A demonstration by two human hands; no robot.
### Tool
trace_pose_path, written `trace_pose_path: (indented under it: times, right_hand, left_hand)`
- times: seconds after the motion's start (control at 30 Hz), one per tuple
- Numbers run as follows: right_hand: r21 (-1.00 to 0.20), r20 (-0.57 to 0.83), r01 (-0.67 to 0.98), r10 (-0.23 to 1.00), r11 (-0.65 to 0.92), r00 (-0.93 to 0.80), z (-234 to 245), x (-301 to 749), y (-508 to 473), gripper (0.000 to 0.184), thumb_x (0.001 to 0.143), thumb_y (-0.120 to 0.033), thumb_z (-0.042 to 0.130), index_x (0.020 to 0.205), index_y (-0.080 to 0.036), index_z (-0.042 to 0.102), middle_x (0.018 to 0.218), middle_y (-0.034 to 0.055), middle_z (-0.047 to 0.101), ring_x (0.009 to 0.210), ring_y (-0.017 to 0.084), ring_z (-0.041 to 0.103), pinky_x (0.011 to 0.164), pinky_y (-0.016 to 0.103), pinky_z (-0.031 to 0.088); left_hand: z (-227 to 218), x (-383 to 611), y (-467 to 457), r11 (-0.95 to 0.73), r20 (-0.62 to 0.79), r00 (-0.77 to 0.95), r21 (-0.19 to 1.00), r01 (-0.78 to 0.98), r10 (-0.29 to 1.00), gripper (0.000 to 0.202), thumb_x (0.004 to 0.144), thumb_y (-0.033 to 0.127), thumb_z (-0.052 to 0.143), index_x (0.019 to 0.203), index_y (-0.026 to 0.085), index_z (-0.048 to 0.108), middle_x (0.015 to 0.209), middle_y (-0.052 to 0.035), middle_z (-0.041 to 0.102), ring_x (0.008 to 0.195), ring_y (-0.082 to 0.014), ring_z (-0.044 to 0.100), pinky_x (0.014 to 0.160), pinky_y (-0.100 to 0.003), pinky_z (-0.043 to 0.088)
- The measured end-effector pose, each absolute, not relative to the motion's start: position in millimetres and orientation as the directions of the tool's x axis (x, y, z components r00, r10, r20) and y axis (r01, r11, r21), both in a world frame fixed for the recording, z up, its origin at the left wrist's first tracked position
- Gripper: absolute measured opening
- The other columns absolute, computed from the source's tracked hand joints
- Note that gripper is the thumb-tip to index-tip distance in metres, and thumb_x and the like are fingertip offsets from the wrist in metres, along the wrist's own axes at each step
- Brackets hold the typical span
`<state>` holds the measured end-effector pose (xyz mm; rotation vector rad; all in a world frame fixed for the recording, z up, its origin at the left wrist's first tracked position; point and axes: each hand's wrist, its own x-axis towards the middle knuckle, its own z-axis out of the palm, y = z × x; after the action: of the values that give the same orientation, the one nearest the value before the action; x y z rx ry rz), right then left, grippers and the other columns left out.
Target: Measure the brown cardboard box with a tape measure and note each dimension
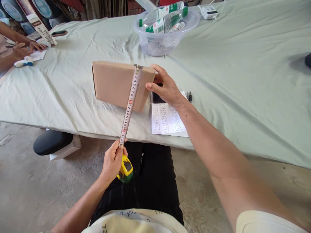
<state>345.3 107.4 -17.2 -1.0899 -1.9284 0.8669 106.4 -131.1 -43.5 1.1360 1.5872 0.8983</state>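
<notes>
A plain brown cardboard box [111, 82] stands on edge on the cloth-covered table. My right hand [166, 85] grips its right end, thumb in front and fingers behind. Near the table's front edge my left hand [113, 160] pinches the blade of a tape measure [125, 168], whose yellow and green case hangs just below the fingers. The extended blade runs up across the box's front, its metal end hook at the top edge. Under my right wrist lies a sheet of paper [167, 119] with handwritten columns, and a dark object [157, 98] rests on its upper part.
Behind the box stands a clear plastic basin [155, 45] with several bottles. A black pen [190, 97] lies beside the paper, and a white device [209, 13] with a cable sits farther back. At left, another person's hands [25, 48] write on paper. A black stool [53, 142] stands below the table.
</notes>
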Motion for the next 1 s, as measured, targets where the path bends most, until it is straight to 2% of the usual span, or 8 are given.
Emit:
trace_pose_path:
  times: [0.13, 0.33, 0.43, 0.57, 0.67, 0.77, 0.87, 1.0]
  right_hand:
    - [-0.698, 0.397, 0.503, 0.860, 0.509, -0.319, -23.8, 336.4, 130.5, 0.106, 0.078, -0.081, 0.065, 0.163, -0.036, 0.020, 0.166, 0.0073, 0.033, 0.151, 0.040, 0.034, 0.114, 0.057, 0.047]
    - [-0.643, 0.473, 0.569, 0.850, 0.512, -0.230, -29.6, 328.5, 138.7, 0.090, 0.090, -0.057, 0.067, 0.163, -0.032, 0.020, 0.164, 0.0116, 0.038, 0.138, 0.034, 0.053, 0.106, 0.046, 0.054]
    - [-0.672, 0.515, 0.557, 0.849, 0.488, -0.123, -34.9, 355.7, 129.5, 0.065, 0.095, -0.046, 0.062, 0.154, -0.031, 0.040, 0.152, 0.0095, 0.055, 0.120, 0.027, 0.066, 0.098, 0.042, 0.059]
    - [-0.634, 0.515, 0.676, 0.857, 0.376, 0.007, -53.6, 421.9, 107.6, 0.034, 0.099, -0.030, 0.045, 0.123, -0.025, 0.069, 0.124, 0.0072, 0.074, 0.112, 0.026, 0.069, 0.098, 0.045, 0.058]
    - [-0.496, 0.458, 0.830, 0.889, 0.253, 0.003, -70.7, 463.8, 83.9, 0.041, 0.095, -0.014, 0.038, 0.109, -0.022, 0.076, 0.117, 0.0091, 0.076, 0.113, 0.027, 0.069, 0.104, 0.048, 0.053]
    - [-0.333, 0.309, 0.925, 0.948, 0.180, -0.073, -82.0, 482.8, 59.2, 0.050, 0.091, -0.007, 0.036, 0.116, -0.021, 0.076, 0.127, 0.0121, 0.072, 0.117, 0.031, 0.066, 0.101, 0.051, 0.052]
    - [-0.188, 0.195, 0.973, 0.976, 0.131, -0.094, -83.0, 487.4, 40.5, 0.051, 0.092, -0.007, 0.039, 0.127, -0.023, 0.072, 0.133, 0.0135, 0.068, 0.118, 0.035, 0.062, 0.087, 0.048, 0.054]
    - [-0.002, 0.179, 0.985, 0.969, 0.173, -0.170, -76.3, 500.4, 28.6, 0.042, 0.094, -0.009, 0.045, 0.120, -0.023, 0.074, 0.108, 0.0131, 0.073, 0.093, 0.029, 0.066, 0.062, 0.036, 0.045]
  left_hand:
    - [-41.4, 107.1, -118.3, 0.278, -0.267, -0.119, 0.957, 0.087, 0.956, 0.030, 0.097, 0.034, 0.054, 0.119, 0.019, 0.068, 0.069, 0.0014, 0.059, 0.067, -0.0151, 0.055, 0.066, -0.026, 0.046]
    - [-29.0, 120.9, -91.2, 0.237, -0.235, -0.063, 0.972, 0.014, 0.970, 0.028, 0.096, 0.035, 0.059, 0.116, 0.019, 0.067, 0.068, 0.0019, 0.059, 0.068, -0.0138, 0.057, 0.067, -0.025, 0.047]
    - [-20.2, 127.8, -78.1, 0.277, -0.280, -0.021, 0.958, -0.075, 0.960, 0.027, 0.091, 0.034, 0.065, 0.112, 0.018, 0.066, 0.066, 0.0018, 0.060, 0.065, -0.0135, 0.057, 0.062, -0.024, 0.048]
    - [-7.1, 138.2, -55.1, 0.378, -0.361, 0.114, 0.904, -0.201, 0.925, 0.021, 0.087, 0.030, 0.068, 0.103, 0.017, 0.064, 0.066, 0.0005, 0.064, 0.060, -0.0132, 0.060, 0.056, -0.022, 0.048]
    - [4.9, 156.5, -27.3, 0.424, -0.368, 0.250, 0.875, -0.233, 0.896, 0.011, 0.089, 0.023, 0.064, 0.097, 0.016, 0.064, 0.074, -0.0034, 0.070, 0.059, -0.0134, 0.063, 0.054, -0.023, 0.049]
    - [13.7, 190.3, 9.1, 0.485, -0.370, 0.395, 0.839, -0.248, 0.841, 0.011, 0.092, 0.013, 0.055, 0.098, 0.013, 0.064, 0.093, -0.0105, 0.076, 0.059, -0.0137, 0.066, 0.055, -0.026, 0.052]
    - [10.7, 233.8, 44.6, 0.606, -0.438, 0.494, 0.754, -0.253, 0.751, 0.019, 0.093, 0.009, 0.050, 0.106, 0.013, 0.062, 0.092, -0.0114, 0.077, 0.053, -0.0150, 0.066, 0.053, -0.028, 0.052]
    - [-12.6, 278.2, 70.8, 0.786, -0.600, 0.558, 0.595, -0.168, 0.574, 0.020, 0.094, 0.008, 0.046, 0.110, 0.010, 0.058, 0.079, -0.0123, 0.076, 0.048, -0.0169, 0.062, 0.050, -0.029, 0.049]
